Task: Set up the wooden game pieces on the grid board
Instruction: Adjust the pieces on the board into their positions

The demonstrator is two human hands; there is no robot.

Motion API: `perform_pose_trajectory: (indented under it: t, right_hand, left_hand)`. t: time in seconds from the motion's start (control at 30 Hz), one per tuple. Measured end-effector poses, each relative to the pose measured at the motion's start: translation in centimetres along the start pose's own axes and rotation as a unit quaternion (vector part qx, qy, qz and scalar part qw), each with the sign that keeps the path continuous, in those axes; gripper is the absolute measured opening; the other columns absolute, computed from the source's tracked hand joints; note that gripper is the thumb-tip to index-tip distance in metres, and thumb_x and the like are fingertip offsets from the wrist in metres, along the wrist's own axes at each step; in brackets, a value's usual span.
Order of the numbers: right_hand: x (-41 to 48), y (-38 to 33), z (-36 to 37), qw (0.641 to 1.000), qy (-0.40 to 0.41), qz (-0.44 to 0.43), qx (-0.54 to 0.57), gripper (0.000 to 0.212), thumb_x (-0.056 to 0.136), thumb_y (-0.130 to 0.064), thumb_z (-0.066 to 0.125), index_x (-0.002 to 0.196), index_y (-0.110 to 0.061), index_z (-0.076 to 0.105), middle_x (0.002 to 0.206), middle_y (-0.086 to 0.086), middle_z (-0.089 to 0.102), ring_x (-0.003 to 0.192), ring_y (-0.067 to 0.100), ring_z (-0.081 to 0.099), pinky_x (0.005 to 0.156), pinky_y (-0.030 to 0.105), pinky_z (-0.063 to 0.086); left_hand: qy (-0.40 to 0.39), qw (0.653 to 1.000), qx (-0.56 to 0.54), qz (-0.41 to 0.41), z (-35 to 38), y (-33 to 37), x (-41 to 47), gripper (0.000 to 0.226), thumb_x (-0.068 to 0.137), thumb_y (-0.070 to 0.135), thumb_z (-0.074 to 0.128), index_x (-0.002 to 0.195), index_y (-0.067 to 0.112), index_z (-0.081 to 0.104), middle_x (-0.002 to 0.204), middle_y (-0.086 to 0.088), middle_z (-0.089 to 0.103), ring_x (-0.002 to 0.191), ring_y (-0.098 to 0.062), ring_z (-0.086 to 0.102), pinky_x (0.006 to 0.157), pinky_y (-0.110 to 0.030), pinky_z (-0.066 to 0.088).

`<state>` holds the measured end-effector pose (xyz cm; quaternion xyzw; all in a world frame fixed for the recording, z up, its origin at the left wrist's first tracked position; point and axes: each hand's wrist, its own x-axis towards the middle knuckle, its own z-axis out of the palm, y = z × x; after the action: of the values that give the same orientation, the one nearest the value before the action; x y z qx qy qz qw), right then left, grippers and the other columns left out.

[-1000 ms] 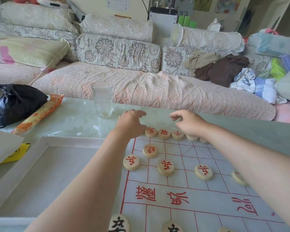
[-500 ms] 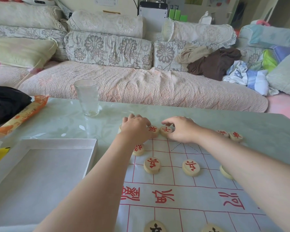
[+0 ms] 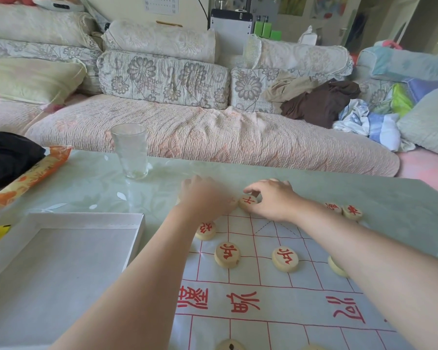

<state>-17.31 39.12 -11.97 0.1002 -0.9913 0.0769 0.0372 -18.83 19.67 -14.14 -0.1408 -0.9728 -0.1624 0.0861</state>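
At the far edge of the grid board [image 3: 263, 281], in the head view, the right hand [image 3: 276, 202] curls its fingers over a round wooden piece [image 3: 248, 202] with a red mark and pinches it. This piece lies flat on the back line, directly in front of both hands and just beside the left hand [image 3: 206, 199]. It is a disc, so it has no long axis; what matters is the row, which runs left to right along that far edge. The right hand is the nearer one, because it already holds the piece. The left hand is blurred and seen from its back, so I cannot tell whether its fingers are wide or closed, or whether they cover another piece. Two red pieces [image 3: 352, 212] sit near the far right corner, behind the right wrist. One piece [image 3: 335, 267] is half hidden under the right forearm, and the dark-marked pieces [image 3: 229, 346] are cut off at the near edge.
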Motion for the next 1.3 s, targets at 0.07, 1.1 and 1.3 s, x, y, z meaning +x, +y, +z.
perform_pose_trajectory:
  t: [0.07,1.1,1.3]
  right_hand:
    - [0.09,-0.05,0.02,1.0,-0.006,-0.003,-0.024,0.06,0.081,-0.066,0.056,0.134,-0.037,0.054,0.128,-0.01,0.058,0.125,0.019,0.044,0.099,0.04,0.029]
    - [-0.37,0.12,0.47,0.998,0.034,-0.033,-0.031,0.057,0.087,-0.059,0.053,0.139,-0.036,0.047,0.121,-0.013,0.059,0.123,0.016,0.047,0.103,0.04,0.027]
    - [-0.44,0.14,0.55,0.999,0.03,-0.04,-0.022,0.059,0.085,-0.052,0.057,0.14,-0.034,0.047,0.128,-0.01,0.055,0.127,0.018,0.044,0.101,0.039,0.029]
  left_hand:
    - [-0.002,1.0,-0.016,0.005,-0.01,-0.04,-0.04,0.056,0.076,0.072,0.053,0.123,0.042,0.056,0.123,0.014,0.057,0.117,-0.017,0.036,0.098,-0.033,0.018]
    - [-0.01,0.998,-0.067,0.016,-0.04,-0.13,0.2,0.049,0.085,0.055,0.058,0.13,0.037,0.05,0.118,0.02,0.06,0.113,-0.012,0.045,0.093,-0.029,0.02]
    - [0.0,0.996,-0.089,0.029,0.15,0.18,0.11,0.047,0.087,0.048,0.059,0.131,0.035,0.051,0.123,0.017,0.061,0.118,-0.01,0.048,0.092,-0.027,0.02]
